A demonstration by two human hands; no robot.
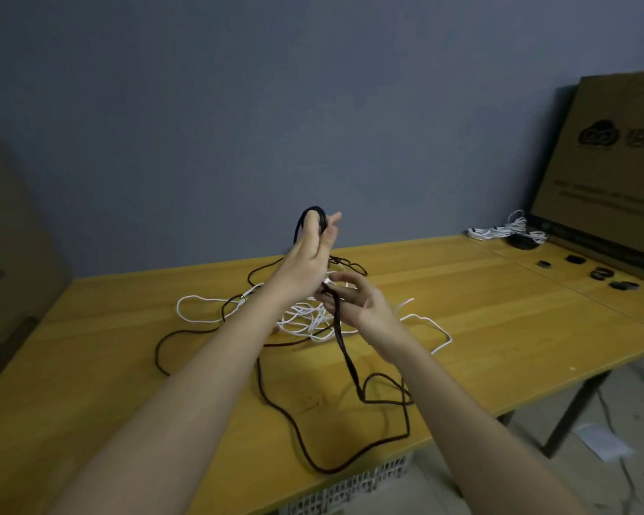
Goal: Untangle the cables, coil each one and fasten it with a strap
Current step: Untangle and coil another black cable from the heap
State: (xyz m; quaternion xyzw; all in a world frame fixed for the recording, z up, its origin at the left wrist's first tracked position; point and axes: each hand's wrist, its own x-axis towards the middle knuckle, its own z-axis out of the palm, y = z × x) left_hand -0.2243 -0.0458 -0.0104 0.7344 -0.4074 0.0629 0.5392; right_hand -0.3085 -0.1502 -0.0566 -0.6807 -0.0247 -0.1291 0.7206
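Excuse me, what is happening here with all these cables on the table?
A person is sorting a tangle of cables on a yellow table. The left hand is raised and grips a small coil of the dark cable, while the right hand holds the same cable lower down. Most of the dark cable lies loose on the table, mixed with a white cable. A white bundle lies at the far right, near several small dark straps and a cardboard box.
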